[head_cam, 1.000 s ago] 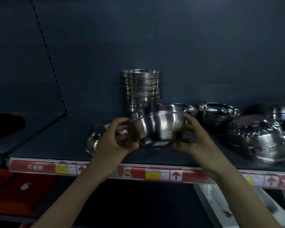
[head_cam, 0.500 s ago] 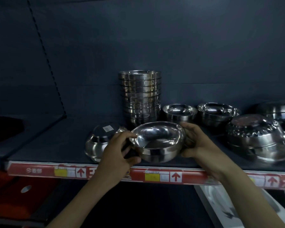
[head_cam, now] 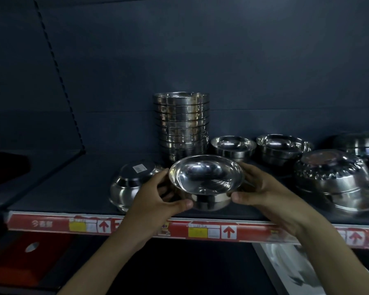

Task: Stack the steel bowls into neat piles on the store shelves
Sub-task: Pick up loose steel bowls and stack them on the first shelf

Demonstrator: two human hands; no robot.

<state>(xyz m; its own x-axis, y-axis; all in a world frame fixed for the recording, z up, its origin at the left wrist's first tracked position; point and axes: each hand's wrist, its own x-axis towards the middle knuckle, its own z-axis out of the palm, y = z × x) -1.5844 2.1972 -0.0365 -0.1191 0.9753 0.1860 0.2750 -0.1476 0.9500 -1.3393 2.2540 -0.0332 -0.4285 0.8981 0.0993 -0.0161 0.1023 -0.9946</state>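
Observation:
A steel bowl (head_cam: 205,177) is tilted with its mouth toward me, just above the front of the dark shelf (head_cam: 73,188). My left hand (head_cam: 156,199) grips its left side and my right hand (head_cam: 262,190) grips its right side, thumbs under the base. Behind it stands a tall pile of nested steel bowls (head_cam: 182,122). An upside-down bowl with a sticker (head_cam: 130,182) lies left of my left hand. Two upright bowls (head_cam: 232,145) (head_cam: 282,149) stand behind my right hand.
A large upside-down patterned bowl (head_cam: 334,182) sits at the right, with more bowls (head_cam: 362,141) behind it at the frame edge. A red price strip (head_cam: 200,231) runs along the shelf front. Left of the bowls the shelf is bare; red goods (head_cam: 19,258) lie below.
Both hands have turned the held bowl from sideways to mouth-up facing me and lowered it slightly toward the shelf front. The upside-down bowl at the left has come into full view.

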